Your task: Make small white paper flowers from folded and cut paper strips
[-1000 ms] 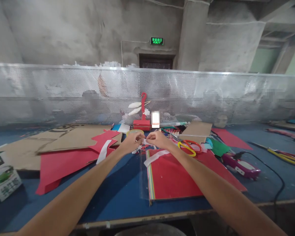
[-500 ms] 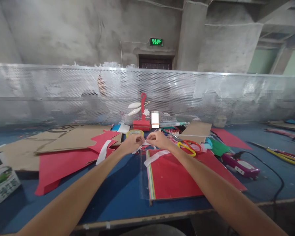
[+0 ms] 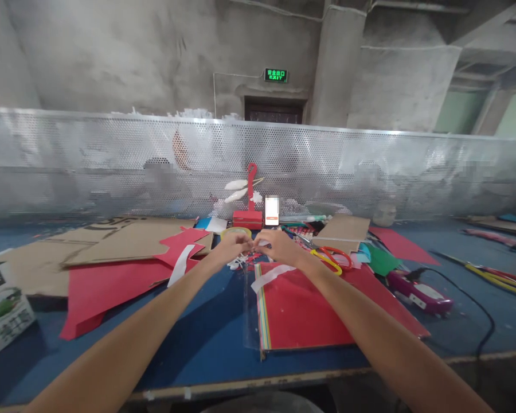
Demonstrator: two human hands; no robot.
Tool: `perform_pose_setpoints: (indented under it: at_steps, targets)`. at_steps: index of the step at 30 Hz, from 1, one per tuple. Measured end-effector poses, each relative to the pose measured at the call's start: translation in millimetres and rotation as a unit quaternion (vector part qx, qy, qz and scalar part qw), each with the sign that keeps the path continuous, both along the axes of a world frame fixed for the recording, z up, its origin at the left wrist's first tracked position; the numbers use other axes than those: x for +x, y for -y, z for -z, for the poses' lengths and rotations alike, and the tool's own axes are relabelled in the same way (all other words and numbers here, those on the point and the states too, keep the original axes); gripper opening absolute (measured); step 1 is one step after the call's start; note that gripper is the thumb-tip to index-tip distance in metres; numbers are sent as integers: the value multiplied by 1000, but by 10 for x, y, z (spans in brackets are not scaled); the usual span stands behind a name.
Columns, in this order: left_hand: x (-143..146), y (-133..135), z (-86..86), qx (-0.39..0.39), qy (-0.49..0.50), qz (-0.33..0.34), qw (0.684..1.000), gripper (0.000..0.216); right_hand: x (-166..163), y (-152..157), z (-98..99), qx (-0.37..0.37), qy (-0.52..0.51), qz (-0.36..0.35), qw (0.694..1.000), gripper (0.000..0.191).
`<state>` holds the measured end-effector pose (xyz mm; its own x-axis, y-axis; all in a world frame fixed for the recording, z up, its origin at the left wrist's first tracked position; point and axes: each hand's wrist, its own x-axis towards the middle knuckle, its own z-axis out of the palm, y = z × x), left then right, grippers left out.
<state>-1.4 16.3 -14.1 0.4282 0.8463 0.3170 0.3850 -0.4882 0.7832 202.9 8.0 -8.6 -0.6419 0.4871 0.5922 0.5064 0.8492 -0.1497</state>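
My left hand and my right hand meet fingertip to fingertip above the middle of the table. A small white piece of paper shows in the pinched fingers of my right hand. The left fingers are closed at its edge, but what they hold is too small to make out. White scraps lie just below the hands, and a roll of tape sits right behind the left one. Beyond stands a red hook-topped piece on a red box, with white leaf-like shapes attached.
Red paper sheets with a white strip lie at front right. Scissors, a purple power strip and its cable are farther right. Cardboard and red paper cover the left, near a carton. A phone stands behind.
The white paper has turned up into my right fingers, where earlier it stretched between both hands. My hands stay almost in place, and the view shifts slightly.
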Motion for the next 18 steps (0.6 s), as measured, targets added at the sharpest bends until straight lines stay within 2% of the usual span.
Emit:
perform_pose_setpoints:
  at_steps: [4, 8, 11, 18]
  targets:
    - [20, 105, -54, -50, 29, -16, 998, 15, 9, -1, -2, 21, 10, -27, 999, 20]
    - [38, 137, -50, -92, 57, -9, 994, 14, 13, -16, 6, 29, -3, -18, 999, 15]
    - [36, 112, -28, -89, 54, -3, 995, 17, 26, -37, 9, 19, -18, -4, 1000, 9]
    - [60, 163, -86, -62, 42, -18, 997, 12, 21, 1, -31, -7, -61, -2, 998, 15]
